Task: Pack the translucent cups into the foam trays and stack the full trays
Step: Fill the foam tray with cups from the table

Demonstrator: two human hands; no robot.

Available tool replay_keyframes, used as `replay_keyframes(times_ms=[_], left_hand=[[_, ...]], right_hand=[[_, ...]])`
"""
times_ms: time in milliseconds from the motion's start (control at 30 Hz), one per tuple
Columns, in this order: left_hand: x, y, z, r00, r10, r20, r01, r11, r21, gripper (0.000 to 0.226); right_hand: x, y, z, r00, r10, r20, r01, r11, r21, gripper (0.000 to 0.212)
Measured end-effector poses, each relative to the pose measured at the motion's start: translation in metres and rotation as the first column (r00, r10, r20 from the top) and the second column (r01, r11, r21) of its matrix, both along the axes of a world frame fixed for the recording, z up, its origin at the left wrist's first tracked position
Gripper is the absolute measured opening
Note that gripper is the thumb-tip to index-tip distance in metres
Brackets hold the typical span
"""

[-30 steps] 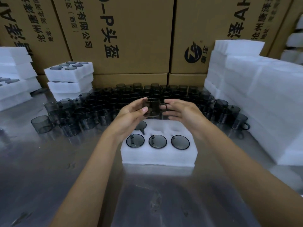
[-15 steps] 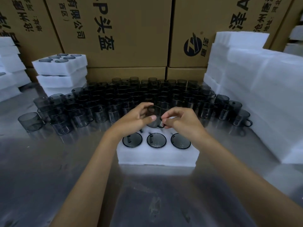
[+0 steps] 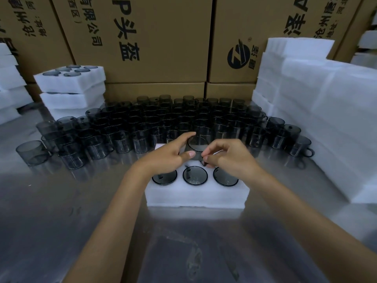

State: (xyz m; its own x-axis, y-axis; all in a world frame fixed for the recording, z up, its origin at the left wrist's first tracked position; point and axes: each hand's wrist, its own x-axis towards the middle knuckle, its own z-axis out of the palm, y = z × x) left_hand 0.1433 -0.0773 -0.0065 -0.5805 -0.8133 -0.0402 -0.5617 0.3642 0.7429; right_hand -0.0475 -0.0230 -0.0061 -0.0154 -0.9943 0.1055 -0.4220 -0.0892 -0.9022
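Cup (image 3: pixel 197 144) upright, rim upward, between hands

Dim, even light is falling from overhead, leaving the scene muted. The steel table (image 3: pixel 61 221) is throwing back hazy glare and smeared reflections. The wide lens is bending the cardboard boxes (image 3: pixel 163 37) outward at the edges, and the corners are blurring softly.

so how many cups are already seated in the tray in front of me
3 show, all in the near row of the foam tray: left cup, middle cup, right cup. The back row is hidden behind the left hand and right hand, so more may sit there.
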Motion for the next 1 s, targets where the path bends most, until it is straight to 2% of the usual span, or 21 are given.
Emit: replay_keyframes(times_ms=[100,167,233,333,600,700,767,867,1000], left_hand=[[0.002,0.001,-0.005,0.998,0.034,0.047,-0.031,0.998,-0.059,0.064],[0.003,0.002,-0.007,0.997,0.046,0.06,-0.041,0.996,-0.084,0.063],[0.005,0.002,-0.008,0.992,0.065,0.111,-0.05,0.99,-0.129,0.061],[0.007,0.002,-0.011,0.978,0.09,0.189,-0.059,0.985,-0.163,0.061],[0.017,0.002,-0.019,0.953,0.123,0.276,-0.075,0.981,-0.18,0.062],[0.014,0.005,-0.019,0.954,0.177,0.244,-0.109,0.957,-0.268,0.066],[0.009,0.01,-0.018,0.962,0.223,0.16,-0.151,0.918,-0.367,0.064],[0.001,0.015,-0.016,0.971,0.237,0.018,-0.215,0.908,-0.359,0.054],[-0.002,0.015,-0.018,0.96,0.279,0.027,-0.256,0.913,-0.318,0.049]], right_hand=[[-0.007,-0.003,-0.001,0.986,-0.049,-0.157,0.025,0.988,-0.155,0.017],[-0.012,-0.004,0.0,0.957,-0.062,-0.284,-0.012,0.967,-0.253,0.031],[-0.015,-0.003,-0.003,0.892,0.044,-0.45,-0.151,0.967,-0.206,0.049],[-0.019,-0.004,-0.011,0.794,0.121,-0.595,-0.259,0.954,-0.151,0.057],[-0.019,-0.007,-0.017,0.717,0.164,-0.677,-0.325,0.938,-0.117,0.054],[-0.018,-0.006,-0.015,0.679,0.136,-0.722,-0.307,0.945,-0.111,0.053],[-0.017,-0.007,-0.015,0.695,0.128,-0.708,-0.294,0.949,-0.117,0.05],[-0.017,-0.006,-0.015,0.738,0.12,-0.664,-0.266,0.956,-0.123,0.046],[-0.017,-0.006,-0.015,0.834,0.1,-0.543,-0.212,0.966,-0.148,0.039]])
